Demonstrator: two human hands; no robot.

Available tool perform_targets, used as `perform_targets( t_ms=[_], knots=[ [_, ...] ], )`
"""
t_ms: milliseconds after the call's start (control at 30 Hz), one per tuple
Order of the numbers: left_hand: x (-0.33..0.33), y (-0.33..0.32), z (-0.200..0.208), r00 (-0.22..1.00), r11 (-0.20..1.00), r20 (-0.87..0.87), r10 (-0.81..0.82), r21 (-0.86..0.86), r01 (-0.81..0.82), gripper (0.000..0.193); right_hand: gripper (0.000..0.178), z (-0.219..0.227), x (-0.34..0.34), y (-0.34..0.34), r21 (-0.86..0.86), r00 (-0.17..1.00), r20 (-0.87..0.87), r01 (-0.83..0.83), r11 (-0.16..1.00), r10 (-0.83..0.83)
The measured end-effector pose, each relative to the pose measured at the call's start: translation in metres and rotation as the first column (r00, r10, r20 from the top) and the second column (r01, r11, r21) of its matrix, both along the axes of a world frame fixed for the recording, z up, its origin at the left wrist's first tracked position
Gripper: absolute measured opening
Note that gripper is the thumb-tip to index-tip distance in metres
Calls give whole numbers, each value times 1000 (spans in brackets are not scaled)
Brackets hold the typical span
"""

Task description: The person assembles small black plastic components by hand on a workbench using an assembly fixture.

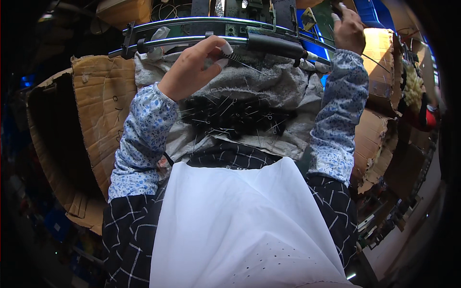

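At the upper middle my left hand [194,67] pinches a small twisted-wire brush [234,58] between thumb and forefinger, white coverings on both fingertips. Its dark bristles sit close to the fingers and a thin bare wire points down to the right. Below, a heap of similar black-bristled wire brushes [235,115] lies on a grey woven sack [293,96] over my lap. Up at the far right, my right hand [349,32] is raised with curled fingers beside dark machine parts; what it grips cannot be made out.
Two curved chrome rails [192,41] with a black sleeve [274,45] run across in front of me. An opened cardboard box [98,115] stands at my left; cardboard [379,53] and a blue bin [374,13] are on the right. A thin rod [377,62] sticks out there.
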State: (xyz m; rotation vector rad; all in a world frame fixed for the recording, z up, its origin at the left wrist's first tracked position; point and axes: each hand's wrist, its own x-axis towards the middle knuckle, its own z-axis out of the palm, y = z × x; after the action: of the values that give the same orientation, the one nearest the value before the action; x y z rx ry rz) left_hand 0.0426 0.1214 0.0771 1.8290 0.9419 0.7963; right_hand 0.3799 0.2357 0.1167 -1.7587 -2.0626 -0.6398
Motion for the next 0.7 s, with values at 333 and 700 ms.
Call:
perform_targets(
  t_ms=[333,700],
  knots=[
    [7,-10,1,969,967,125,214,112,-228,29,20,-21,-140,-94,-484,698,-676,-662,573,236],
    [-44,-61,-52,843,935,-503,-190,-355,-1,36,22,-63,-83,8,-62,972,235,1,998,14]
  ],
)
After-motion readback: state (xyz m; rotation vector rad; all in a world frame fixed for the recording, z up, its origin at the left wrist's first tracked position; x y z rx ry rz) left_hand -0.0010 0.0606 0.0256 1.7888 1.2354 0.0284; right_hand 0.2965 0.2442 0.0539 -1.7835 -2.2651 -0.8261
